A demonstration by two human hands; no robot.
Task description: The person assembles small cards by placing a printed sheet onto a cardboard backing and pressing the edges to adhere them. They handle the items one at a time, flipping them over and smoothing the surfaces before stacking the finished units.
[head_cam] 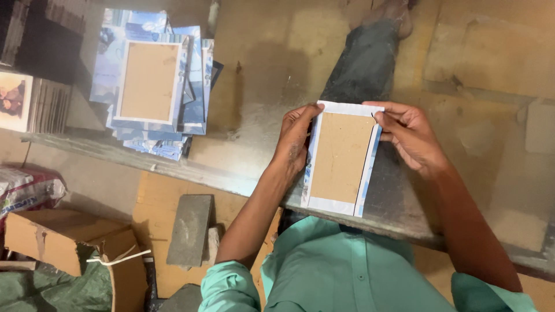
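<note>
On the worn grey worktop, near edge: one brown cardboard rectangle on a white-and-blue printed paper sheet, lying flat. Left hand presses the sheet's left margin, fingers curled over it; right hand pinches the upper right corner. Step, by judgement: folding margins over the board. Next calls for creasing the right flap flat. Far left: stack of like wrapped boards.

Board panel: brown rectangle on white-and-blue paper wrap, borders showing, lying upright-long on near bench edge, centre-right.
</note>
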